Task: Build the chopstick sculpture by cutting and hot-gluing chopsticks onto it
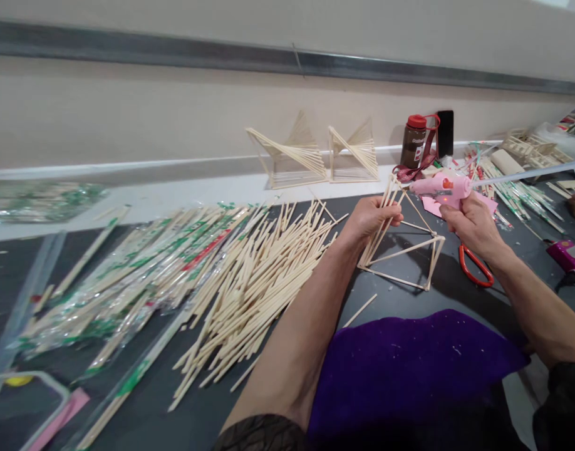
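Against the wall (175,113), upper centre, stand 2 twisted stick models (290,152). Right of centre, my left hand (369,219) pinches a wooden-stick frame (403,251); my right hand (475,222) grips a pink glue gun (445,185).

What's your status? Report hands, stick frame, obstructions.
Left hand gripping stick frame. Right hand holding pink glue gun, nozzle near frame's top. Red handle lying beside frame; nothing seen blocking nozzle.

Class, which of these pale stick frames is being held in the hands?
The nearest frame, gripped by the left hand; the two twisted frames stand by the wall, untouched.
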A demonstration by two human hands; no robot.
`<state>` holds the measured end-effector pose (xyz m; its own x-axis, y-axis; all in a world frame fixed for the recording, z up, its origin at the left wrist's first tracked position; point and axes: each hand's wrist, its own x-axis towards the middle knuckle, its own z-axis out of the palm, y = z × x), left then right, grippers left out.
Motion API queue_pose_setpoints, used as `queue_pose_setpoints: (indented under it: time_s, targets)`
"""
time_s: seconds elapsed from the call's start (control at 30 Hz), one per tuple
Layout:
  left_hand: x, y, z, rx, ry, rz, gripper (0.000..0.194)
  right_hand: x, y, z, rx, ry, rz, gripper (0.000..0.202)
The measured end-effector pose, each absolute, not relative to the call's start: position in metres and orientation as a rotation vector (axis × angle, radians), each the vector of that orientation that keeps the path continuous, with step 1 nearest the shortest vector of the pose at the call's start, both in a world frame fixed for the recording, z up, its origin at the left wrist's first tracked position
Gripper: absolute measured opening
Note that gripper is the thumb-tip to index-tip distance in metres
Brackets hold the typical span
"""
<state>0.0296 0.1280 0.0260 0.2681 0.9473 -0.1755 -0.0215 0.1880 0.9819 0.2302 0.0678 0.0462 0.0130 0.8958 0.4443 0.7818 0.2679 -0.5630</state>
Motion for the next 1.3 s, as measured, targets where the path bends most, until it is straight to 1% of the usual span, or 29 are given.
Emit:
queue_pose_setpoints:
  time_s: [0.27, 0.4, 0.53, 0.87, 1.0, 1.2, 1.3]
  targets:
    - [0.03, 0.129, 0.024, 1.152, 1.057, 0.9, 0.008, 0.23, 0.065, 0.043, -1.532, -1.79, 0.155, 0.023]
    - [0.03, 0.129, 0.024, 1.161, 1.052, 0.903, 0.01, 0.229, 0.065, 0.043, -1.523, -1.783, 0.225, 0.02]
    - [0.029, 0.13, 0.023, 1.162, 1.058, 0.897, 0.008, 0.229, 0.066, 0.043, -1.532, -1.765, 0.291, 0.023]
    - [0.03, 0.13, 0.022, 1.163, 1.054, 0.908, 0.006, 0.23, 0.065, 0.044, -1.546, -1.76, 0.302, 0.026]
    - [0.03, 0.129, 0.023, 1.157, 1.034, 0.915, 0.007, 0.233, 0.062, 0.042, -1.519, -1.715, 0.408, 0.024]
    - [0.028, 0.131, 0.02, 1.141, 1.03, 0.927, 0.008, 0.24, 0.055, 0.037, -1.329, -1.504, 0.667, 0.023]
    - [0.028, 0.132, 0.019, 1.148, 1.005, 0.934, 0.009, 0.256, 0.054, 0.036, -1.321, -1.388, 0.68, 0.022]
